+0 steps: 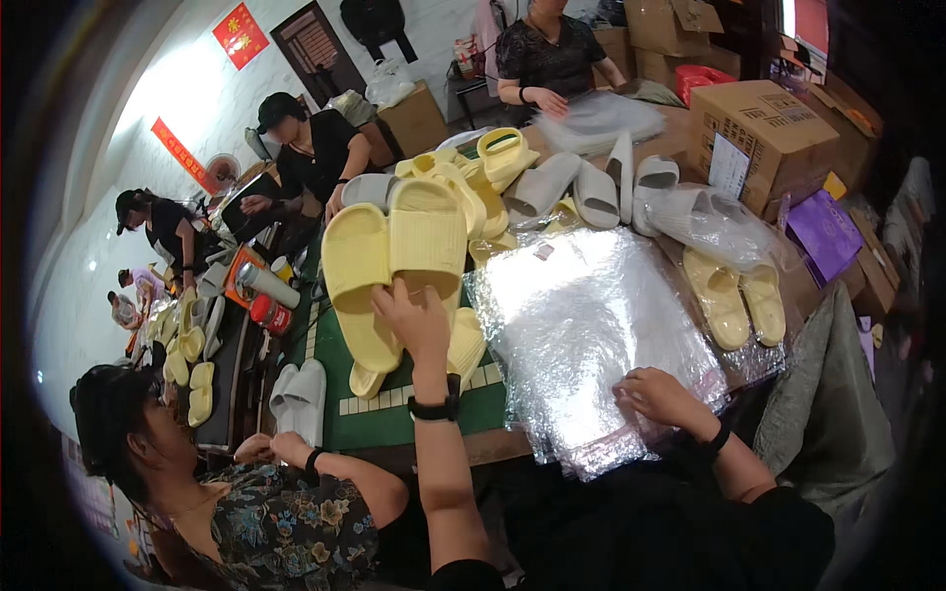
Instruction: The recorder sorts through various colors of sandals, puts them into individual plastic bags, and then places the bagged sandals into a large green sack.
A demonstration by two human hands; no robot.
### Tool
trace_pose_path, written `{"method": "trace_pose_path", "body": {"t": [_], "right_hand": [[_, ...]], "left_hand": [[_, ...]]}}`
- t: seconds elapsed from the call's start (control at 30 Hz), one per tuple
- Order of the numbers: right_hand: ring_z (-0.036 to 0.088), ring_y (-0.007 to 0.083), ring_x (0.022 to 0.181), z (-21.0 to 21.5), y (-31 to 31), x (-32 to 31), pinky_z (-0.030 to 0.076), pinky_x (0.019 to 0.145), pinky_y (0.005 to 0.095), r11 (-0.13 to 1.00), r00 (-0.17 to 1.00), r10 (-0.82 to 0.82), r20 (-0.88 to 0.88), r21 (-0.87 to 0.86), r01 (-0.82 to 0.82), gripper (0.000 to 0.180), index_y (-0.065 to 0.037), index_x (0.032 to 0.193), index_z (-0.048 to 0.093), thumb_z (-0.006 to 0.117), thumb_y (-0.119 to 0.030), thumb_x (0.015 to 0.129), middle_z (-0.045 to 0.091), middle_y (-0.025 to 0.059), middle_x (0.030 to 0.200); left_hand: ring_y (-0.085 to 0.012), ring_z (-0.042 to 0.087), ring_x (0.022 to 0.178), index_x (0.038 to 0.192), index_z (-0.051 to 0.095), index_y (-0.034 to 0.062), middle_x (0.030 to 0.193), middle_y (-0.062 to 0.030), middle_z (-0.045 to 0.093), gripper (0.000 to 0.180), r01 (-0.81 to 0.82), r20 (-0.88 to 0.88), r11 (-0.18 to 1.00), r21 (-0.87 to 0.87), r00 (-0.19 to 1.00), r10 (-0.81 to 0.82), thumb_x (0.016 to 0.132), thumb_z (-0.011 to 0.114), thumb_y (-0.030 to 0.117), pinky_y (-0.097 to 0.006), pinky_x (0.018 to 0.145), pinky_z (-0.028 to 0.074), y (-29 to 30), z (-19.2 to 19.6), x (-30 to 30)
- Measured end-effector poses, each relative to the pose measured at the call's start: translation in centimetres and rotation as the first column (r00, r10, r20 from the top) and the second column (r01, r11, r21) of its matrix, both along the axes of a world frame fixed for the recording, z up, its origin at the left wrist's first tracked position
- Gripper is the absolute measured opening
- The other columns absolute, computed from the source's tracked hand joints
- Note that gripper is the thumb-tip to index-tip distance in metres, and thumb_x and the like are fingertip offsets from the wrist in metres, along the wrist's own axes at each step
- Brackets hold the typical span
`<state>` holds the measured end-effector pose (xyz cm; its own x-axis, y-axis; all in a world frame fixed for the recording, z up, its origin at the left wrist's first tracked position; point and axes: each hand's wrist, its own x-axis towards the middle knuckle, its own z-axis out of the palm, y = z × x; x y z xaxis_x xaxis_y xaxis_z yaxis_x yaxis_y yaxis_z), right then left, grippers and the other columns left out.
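My left hand grips a pair of pale yellow slide sandals between its fingers. They are held up side by side, straps toward the far side, above the green mat. On the table to the right lies a stack of clear, shiny plastic bags. Over the near right part of that stack is my right hand, its fingers bent and pinched at the top bag's surface. More yellow slides are heaped just behind the held pair, and part of another yellow slide shows beside my left wrist.
Grey slides lie behind the bags, and a bagged yellow pair is at the right. A cardboard box stands at the back right. Close on my left sits a co-worker, hands by grey slides. Other people work farther back.
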<state>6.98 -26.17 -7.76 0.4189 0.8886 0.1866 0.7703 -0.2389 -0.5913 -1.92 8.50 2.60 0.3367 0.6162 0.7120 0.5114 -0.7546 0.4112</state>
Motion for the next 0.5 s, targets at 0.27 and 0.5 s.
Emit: {"method": "trace_pose_path", "body": {"t": [0.27,0.5], "right_hand": [[0.059,0.0306,0.082,0.1,-0.4,-0.2,0.047,0.072,0.0401,0.999,0.999,0.013,0.041,-0.036,-0.012,0.023,-0.009,0.099,0.063,0.061,-0.025,0.082,0.061,0.0115,0.092],[0.062,0.0275,0.089,5.4,-3.8,-0.7,0.048,0.077,0.0356,0.929,0.899,0.223,-0.376,-0.197,-0.312,0.030,-0.008,0.110,0.061,0.056,-0.030,0.089,0.064,0.0124,0.100]], "left_hand": [[-0.0223,0.043,0.112,0.126,0.046,-0.0071,0.116,-0.0127,0.041,0.041,0.716,0.565,0.474,-0.513,0.697,-0.441,0.086,0.051,0.004,-0.031,0.093,0.038,-14.4,3.6,1.5],[-0.0394,0.048,0.109,0.125,0.049,-0.0009,0.124,-0.0276,0.045,0.046,0.773,0.090,0.477,-0.419,0.558,-0.825,0.086,0.057,0.021,-0.047,0.093,0.039,-17.5,-6.8,4.9]]}}
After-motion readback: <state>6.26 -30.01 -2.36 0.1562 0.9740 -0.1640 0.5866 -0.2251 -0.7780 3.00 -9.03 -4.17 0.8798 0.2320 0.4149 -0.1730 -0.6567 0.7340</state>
